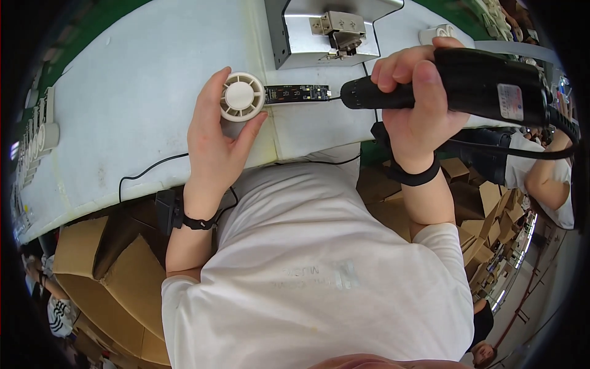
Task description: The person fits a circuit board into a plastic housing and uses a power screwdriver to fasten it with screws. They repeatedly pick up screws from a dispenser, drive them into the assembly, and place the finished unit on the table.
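My left hand (215, 126) grips a small white round fan head (240, 97) with a spoked grille, thumb on one side and fingers on the other. From the fan head a narrow dark circuit board (298, 93) extends to the right, over the table. My right hand (418, 98) is wrapped round a black electric screwdriver (479, 83) lying level, its thin bit pointing left. The bit's tip meets the right end of the board, or is very close to it; which one I cannot tell.
A metal stand (332, 37) with a bracket is at the table's far side. White fan parts (436, 34) sit beyond my right hand; more white parts (43, 135) line the left edge of the table (147, 67). Cardboard boxes (117, 277) are below. Other people are around.
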Demonstrator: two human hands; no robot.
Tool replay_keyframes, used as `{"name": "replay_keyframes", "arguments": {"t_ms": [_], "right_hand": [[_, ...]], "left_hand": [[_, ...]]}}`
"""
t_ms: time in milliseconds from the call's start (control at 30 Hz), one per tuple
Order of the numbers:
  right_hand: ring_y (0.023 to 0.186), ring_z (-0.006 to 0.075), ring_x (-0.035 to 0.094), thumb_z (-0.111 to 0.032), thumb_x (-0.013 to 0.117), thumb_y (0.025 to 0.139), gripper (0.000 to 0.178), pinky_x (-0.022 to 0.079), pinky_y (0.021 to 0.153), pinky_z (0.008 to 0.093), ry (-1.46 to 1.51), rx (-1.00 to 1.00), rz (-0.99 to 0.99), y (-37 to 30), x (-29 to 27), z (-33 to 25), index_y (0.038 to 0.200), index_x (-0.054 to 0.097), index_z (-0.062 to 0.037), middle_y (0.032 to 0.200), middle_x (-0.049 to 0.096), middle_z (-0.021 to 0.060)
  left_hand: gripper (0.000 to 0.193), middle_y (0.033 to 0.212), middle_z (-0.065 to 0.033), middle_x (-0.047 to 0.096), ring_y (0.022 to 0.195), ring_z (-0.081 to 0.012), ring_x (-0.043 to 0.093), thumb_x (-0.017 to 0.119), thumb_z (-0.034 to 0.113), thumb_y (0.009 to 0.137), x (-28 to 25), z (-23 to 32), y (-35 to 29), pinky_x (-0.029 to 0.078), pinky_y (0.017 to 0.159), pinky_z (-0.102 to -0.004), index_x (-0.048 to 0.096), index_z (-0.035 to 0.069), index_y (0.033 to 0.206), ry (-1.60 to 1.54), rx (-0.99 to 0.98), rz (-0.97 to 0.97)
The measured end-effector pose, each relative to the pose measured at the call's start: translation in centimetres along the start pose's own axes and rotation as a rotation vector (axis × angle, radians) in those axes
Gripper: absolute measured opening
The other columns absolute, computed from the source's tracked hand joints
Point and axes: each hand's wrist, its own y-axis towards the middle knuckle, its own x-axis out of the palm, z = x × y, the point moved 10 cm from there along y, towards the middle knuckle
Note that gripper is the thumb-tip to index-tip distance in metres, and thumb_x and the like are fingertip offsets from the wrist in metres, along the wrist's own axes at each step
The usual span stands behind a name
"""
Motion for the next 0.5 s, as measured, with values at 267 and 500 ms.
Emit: {"name": "replay_keyframes", "arguments": {"t_ms": [267, 500], "right_hand": [[0.062, 0.0204, 0.053, -0.006, 0.057, 0.094, 0.027, 0.049, 0.062, 0.041, 0.001, -0.02, 0.004, -0.9, 0.3, 0.7, 0.119, 0.047, -0.0053, 0.076, 0.055, 0.0085], [0.061, 0.0193, 0.053, -0.004, 0.055, 0.093, 0.023, 0.049, 0.061, 0.0392, -0.155, -0.01, -0.054, -1.0, 1.9, 0.4, 0.114, 0.047, -0.0056, 0.074, 0.056, 0.0086]], "left_hand": [[0.069, 0.13, -0.0198, 0.058, 0.112, -0.0328, 0.062, 0.082, 0.01, 0.079, 0.0, -0.2, -0.2, 0.052, 0.092, -0.0378, 0.047, 0.0, 0.138, 0.013, -0.004, 0.005], [0.068, 0.128, -0.0197, 0.059, 0.111, -0.0326, 0.062, 0.082, 0.01, 0.079, 0.0, -0.1, -0.1, 0.052, 0.092, -0.0377, 0.048, -0.001, 0.137, 0.034, 0.006, 0.014]]}}
